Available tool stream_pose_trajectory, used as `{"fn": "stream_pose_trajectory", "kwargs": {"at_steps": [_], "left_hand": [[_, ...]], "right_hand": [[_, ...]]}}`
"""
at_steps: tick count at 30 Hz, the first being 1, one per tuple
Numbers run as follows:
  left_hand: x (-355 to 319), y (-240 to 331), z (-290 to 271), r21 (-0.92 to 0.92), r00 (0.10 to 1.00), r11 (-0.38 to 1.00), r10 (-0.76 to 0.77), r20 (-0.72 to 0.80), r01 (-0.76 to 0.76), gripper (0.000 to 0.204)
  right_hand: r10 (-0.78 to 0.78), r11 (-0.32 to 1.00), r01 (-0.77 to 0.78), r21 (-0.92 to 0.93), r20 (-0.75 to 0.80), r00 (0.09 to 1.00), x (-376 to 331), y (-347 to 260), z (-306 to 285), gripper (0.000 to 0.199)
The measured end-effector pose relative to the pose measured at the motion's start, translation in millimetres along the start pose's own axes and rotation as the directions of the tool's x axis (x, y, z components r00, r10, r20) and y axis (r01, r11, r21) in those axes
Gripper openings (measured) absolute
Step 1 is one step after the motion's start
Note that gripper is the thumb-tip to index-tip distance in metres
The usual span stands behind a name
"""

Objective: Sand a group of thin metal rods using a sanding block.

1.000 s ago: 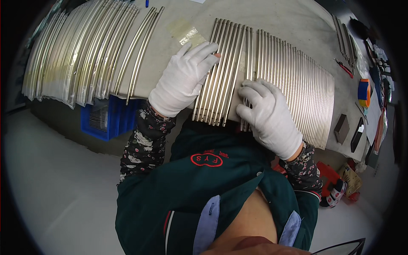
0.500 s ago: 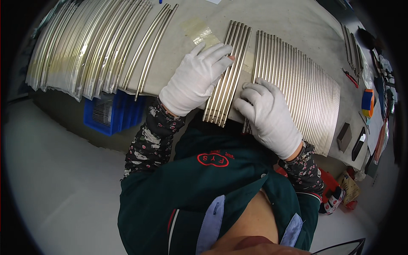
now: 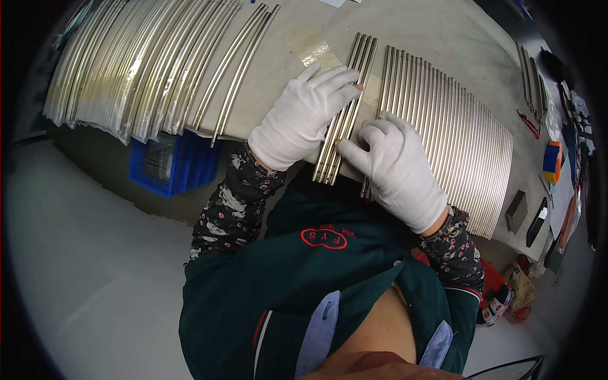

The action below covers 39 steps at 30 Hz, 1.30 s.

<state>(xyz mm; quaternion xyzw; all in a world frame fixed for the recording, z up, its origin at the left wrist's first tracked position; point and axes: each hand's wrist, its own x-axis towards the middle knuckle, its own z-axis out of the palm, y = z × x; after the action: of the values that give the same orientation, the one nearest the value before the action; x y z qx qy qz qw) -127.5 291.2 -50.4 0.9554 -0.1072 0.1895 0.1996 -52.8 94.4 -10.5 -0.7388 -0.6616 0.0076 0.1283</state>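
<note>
Both white-gloved hands lie flat, fingers spread, gripping nothing: the left hand (image 3: 303, 117) presses a small bundle of slim, shiny curved metal rods (image 3: 347, 107) overhanging the grey worktable's near edge (image 3: 253, 136), the right hand (image 3: 398, 168) touching that bundle's right side. Just right of the bundle a wide ribbed row of matching rods (image 3: 465, 136) fans out; left of it lies bare tabletop, then bagged curved rods (image 3: 136, 69).

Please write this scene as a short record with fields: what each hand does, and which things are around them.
left hand: white glove, lying flat on a small bundle of metal rods
right hand: white glove, fingers on the near ends of the rods, between the bundle and the wide row
wide row of rods: lying side by side, right of the bundle
wrapped curved rods: far left of the table
blue crate: under the table edge
tape roll: at the right
</note>
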Motion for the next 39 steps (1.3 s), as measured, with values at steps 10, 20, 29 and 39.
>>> {"fn": "stream_pose_trajectory", "kwargs": {"at_steps": [10,20,29,39], "left_hand": [[0.1,-0.1,4.3,-0.185,0.989,0.981,-0.076,-0.127,0.052,0.046],[-41.2,8.9,-45.1,0.259,0.826,0.842,-0.322,-0.463,0.474,0.029],[-48.5,0.9,-59.2,0.383,0.712,0.628,-0.691,-0.126,0.677,0.031],[-28.6,-40.7,-58.0,0.511,0.673,0.502,-0.704,-0.227,0.698,0.025]], "right_hand": [[-0.091,0.996,0.091,-0.010,-0.102,0.991,13.0,-4.8,5.6,0.029],[0.001,0.993,0.012,0.119,-0.113,0.994,15.0,-5.2,3.0,0.029],[0.006,0.989,0.010,0.149,-0.103,0.995,15.7,-3.3,4.0,0.028],[-0.047,0.995,0.059,0.077,-0.147,0.988,5.2,-2.0,2.5,0.023]]}}
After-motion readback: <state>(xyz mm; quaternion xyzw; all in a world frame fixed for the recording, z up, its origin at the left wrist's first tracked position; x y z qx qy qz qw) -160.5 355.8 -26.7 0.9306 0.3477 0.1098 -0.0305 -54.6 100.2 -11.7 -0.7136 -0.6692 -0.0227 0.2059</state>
